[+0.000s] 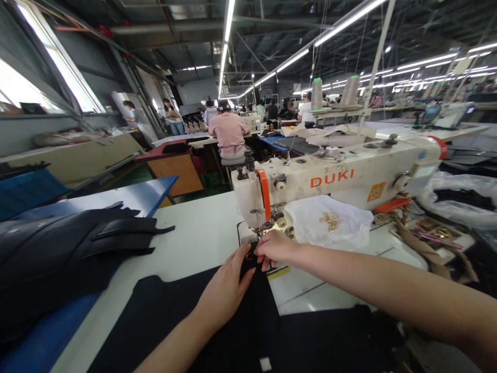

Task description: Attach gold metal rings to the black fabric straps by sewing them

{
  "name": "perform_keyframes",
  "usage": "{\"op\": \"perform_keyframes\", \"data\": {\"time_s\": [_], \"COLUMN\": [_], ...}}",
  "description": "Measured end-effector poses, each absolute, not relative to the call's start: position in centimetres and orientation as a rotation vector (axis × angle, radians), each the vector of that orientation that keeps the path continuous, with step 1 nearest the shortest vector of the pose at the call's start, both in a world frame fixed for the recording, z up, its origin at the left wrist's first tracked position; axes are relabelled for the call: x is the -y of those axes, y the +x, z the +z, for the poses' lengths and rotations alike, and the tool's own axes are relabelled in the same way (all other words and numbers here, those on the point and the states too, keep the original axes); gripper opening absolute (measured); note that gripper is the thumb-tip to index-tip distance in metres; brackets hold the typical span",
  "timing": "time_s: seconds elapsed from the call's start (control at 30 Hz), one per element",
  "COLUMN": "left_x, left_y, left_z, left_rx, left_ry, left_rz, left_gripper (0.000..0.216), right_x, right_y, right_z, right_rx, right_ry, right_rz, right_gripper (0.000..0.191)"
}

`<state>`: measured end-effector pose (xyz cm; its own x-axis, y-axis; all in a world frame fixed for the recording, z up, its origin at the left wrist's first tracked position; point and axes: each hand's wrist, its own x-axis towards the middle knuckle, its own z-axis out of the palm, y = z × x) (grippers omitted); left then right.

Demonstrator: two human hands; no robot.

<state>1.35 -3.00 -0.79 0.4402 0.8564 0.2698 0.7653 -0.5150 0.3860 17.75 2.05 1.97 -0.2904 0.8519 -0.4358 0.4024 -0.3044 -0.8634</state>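
Note:
A large black fabric piece point(166, 305) lies over the front of the sewing machine bed and reaches toward me. Under the needle area sits a small black tab point(253, 248) with a gold-coloured ring on it. My left hand point(227, 282) is on the near left side of the tab, which lies between its fingers and thumb. Bent fingers of my right hand point(272, 247) pinch the tab's right side, close to the presser foot. The white sewing machine point(310, 178) stands just beyond both hands; its needle tip is hidden.
Stacked black cut pieces point(116, 238) lie at left on a blue surface. A white plastic bag point(326, 220) with small gold-coloured rings rests by the machine arm. At right are a tray of small parts point(442, 233) and clear plastic point(458, 186). A person in pink point(229, 129) sits ahead.

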Motion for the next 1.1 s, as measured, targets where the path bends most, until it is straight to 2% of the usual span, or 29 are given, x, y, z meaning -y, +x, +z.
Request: {"op": "perform_keyframes", "data": {"time_s": [0.23,0.37,0.7,0.9,1.1], "left_x": [1.6,0.9,1.0,0.7,0.7], "left_y": [1.7,2.1,2.9,3.0,3.0], "left_z": [-0.4,-0.4,0.2,0.1,0.2], "left_rx": [-1.283,-1.208,-1.215,-1.253,-1.259], "left_ry": [2.642,2.779,2.848,2.872,2.898], "left_rz": [0.856,0.951,0.847,0.755,0.721], "left_gripper": [0.018,0.021,0.022,0.018,0.018], "right_x": [-2.1,-2.0,-2.6,-2.6,1.0], "right_y": [17.5,17.4,17.4,18.4,22.1], "right_z": [2.9,3.4,2.5,2.0,2.0], "right_rx": [1.568,1.561,1.717,1.988,2.366], "right_ry": [-1.690,-1.731,-1.746,-1.624,-1.320], "right_rz": [1.619,1.616,1.523,1.246,0.753], "right_gripper": [0.021,0.025,0.026,0.014,0.012]}}
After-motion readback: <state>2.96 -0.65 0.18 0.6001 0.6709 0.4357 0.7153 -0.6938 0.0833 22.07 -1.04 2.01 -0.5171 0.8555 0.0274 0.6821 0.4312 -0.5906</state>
